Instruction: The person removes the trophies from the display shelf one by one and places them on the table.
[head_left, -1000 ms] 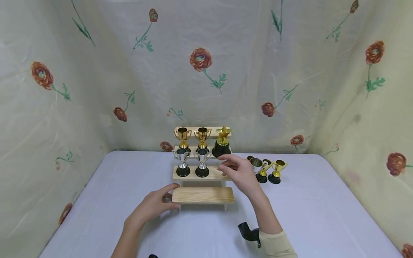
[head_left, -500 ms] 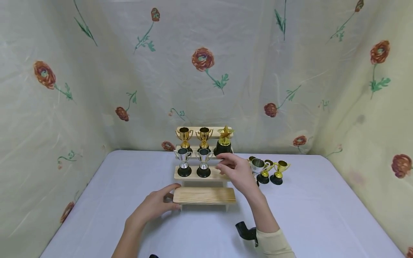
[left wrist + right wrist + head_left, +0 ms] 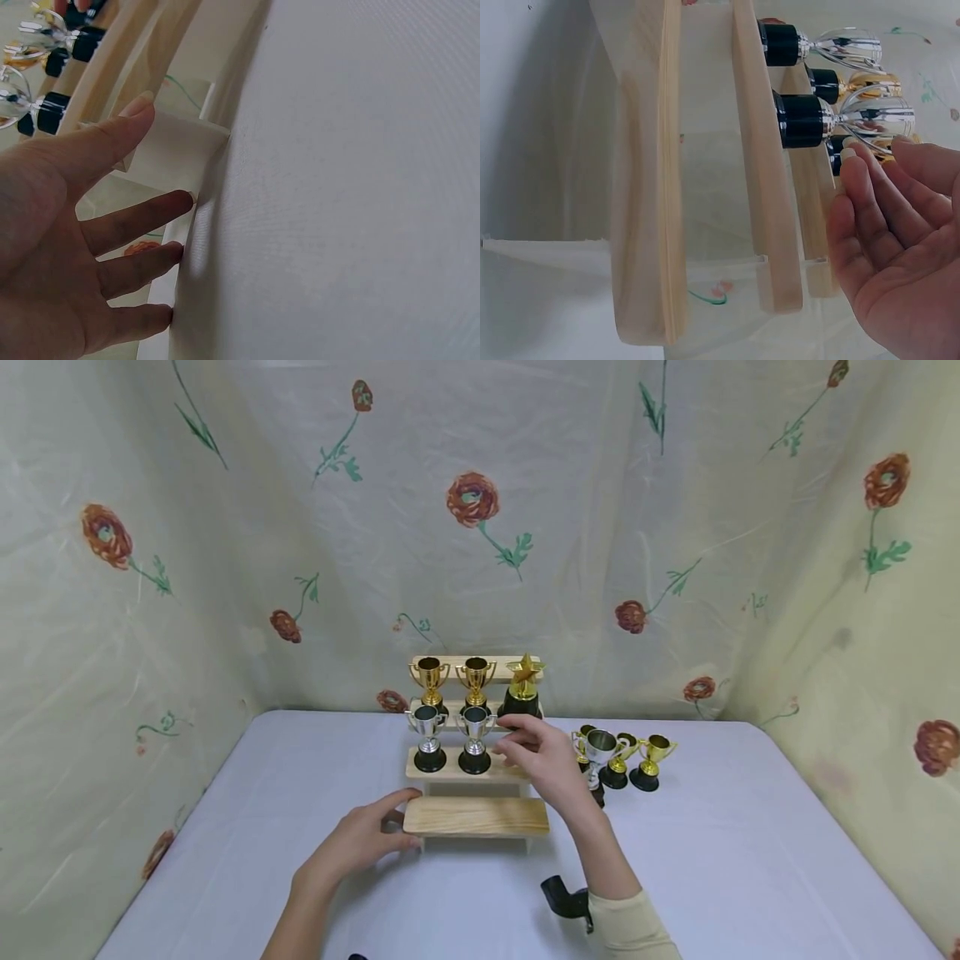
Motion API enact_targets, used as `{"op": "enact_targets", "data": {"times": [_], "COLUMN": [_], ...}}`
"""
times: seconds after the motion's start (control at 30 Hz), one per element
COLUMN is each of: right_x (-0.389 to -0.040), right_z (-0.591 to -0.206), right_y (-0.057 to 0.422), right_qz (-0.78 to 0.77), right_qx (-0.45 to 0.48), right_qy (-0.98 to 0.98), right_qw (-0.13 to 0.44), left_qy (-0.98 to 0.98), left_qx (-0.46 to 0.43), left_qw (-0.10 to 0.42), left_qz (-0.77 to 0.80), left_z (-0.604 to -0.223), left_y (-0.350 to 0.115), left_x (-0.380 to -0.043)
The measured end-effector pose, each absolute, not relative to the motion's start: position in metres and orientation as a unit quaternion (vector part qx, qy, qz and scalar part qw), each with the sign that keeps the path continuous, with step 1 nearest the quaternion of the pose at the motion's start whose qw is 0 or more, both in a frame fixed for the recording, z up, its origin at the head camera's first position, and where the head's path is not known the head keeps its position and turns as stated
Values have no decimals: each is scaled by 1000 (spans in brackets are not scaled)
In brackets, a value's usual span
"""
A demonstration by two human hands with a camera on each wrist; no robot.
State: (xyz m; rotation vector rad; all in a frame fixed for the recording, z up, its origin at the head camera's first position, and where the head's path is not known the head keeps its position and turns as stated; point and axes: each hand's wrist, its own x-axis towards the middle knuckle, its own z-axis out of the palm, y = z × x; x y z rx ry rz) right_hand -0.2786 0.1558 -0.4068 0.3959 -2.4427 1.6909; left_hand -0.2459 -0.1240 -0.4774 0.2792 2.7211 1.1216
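A tiered wooden display shelf [image 3: 476, 817] holds small trophies. My left hand [image 3: 367, 835] is at the left end of its lowest step. In the left wrist view the thumb touches the board and the other fingers stretch down to the tablecloth. My right hand [image 3: 551, 764] is just right of a silver trophy cup [image 3: 475, 742] on the second step. Its thumb and fingertips are apart, close by the cup's handle, with the fingers loosely bent. Another silver trophy cup [image 3: 429, 739] stands to the left. The lowest step is bare.
Higher up stand two gold trophy cups [image 3: 430, 677] and a star trophy [image 3: 522, 693]. Right of the shelf, a silver cup [image 3: 601, 747] and several gold cups [image 3: 652, 762] stand on the white table. A black elbow-shaped piece [image 3: 562, 897] shows beside the right sleeve.
My right hand has moved left, closer to the right-hand silver trophy cup, uncovering more of the cups on the table. My left hand stays at the shelf's end.
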Motion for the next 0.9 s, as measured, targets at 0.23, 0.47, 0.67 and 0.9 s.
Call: {"op": "enact_targets", "data": {"times": [0.23, 0.47, 0.67, 0.9], "right_x": [-281, -280, -280, -281], "right_z": [-406, -403, -407, -409], "right_y": [151, 145, 145, 145], "right_qz": [569, 571, 581, 592], "right_qx": [123, 107, 117, 128], "right_qy": [-811, -813, -803, -793], "right_qw": [62, 49, 60, 64], "left_qy": [914, 912, 912, 913], "left_qx": [94, 96, 96, 97], "left_qw": [92, 92, 91, 90], "left_qz": [384, 387, 388, 386], "left_z": [-477, -478, -479, -480], "left_y": [-125, -125, -126, -125], "left_x": [-245, -245, -246, -247]}}
